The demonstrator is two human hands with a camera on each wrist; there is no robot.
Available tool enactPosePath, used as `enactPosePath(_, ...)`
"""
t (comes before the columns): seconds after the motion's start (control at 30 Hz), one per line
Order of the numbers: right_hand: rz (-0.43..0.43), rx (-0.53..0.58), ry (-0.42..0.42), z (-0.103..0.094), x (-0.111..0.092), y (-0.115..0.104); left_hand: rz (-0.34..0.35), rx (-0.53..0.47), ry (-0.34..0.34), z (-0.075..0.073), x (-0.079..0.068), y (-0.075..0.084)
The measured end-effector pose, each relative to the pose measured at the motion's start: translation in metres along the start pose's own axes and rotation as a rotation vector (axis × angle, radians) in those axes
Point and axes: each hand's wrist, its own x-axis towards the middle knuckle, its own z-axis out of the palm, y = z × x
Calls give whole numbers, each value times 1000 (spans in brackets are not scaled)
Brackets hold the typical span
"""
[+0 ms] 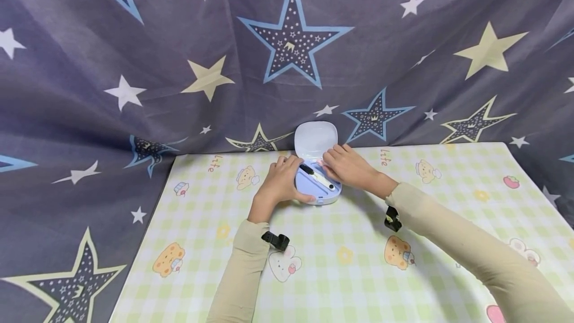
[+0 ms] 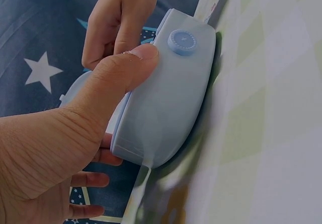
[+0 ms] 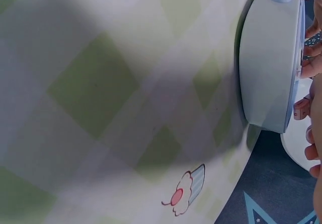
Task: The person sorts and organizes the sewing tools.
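Observation:
A light blue case [image 1: 330, 201] stands on the table with its pale lid [image 1: 316, 138] raised at the back. In its tray lies a white, slim tool [image 1: 322, 179] with a black end. My left hand [image 1: 281, 181] grips the case from the left, thumb along the front wall near the round blue button [image 2: 182, 42]. Over the tray's right side, my right hand [image 1: 350, 167] bends its fingers around a small pink piece [image 3: 302, 108], most of it hidden by the fingers.
A green-and-white checked cloth with cartoon prints covers the table [image 1: 314, 283]. Behind the case, a dark star-patterned curtain [image 1: 278, 103] hangs at the table's back edge. Both wrists wear black straps [image 1: 275, 240].

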Motion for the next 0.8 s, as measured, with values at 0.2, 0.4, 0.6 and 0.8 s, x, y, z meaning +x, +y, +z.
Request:
enactPosePath(0.2, 64, 38, -47, -2, 1, -1, -7, 2, -10, -1, 2, 0)
enactPosePath(0.4, 93, 67, -78, -4, -1, -3, -11, -1, -12, -1, 1, 0)
enactPosePath(0.6, 119, 75, -110, -3, 0, -5, -16, 18, -6, 1, 1, 0)
enactPosePath(0.8, 109, 45, -121, -2, 2, -6, -19, 22, -7, 1, 1, 0)
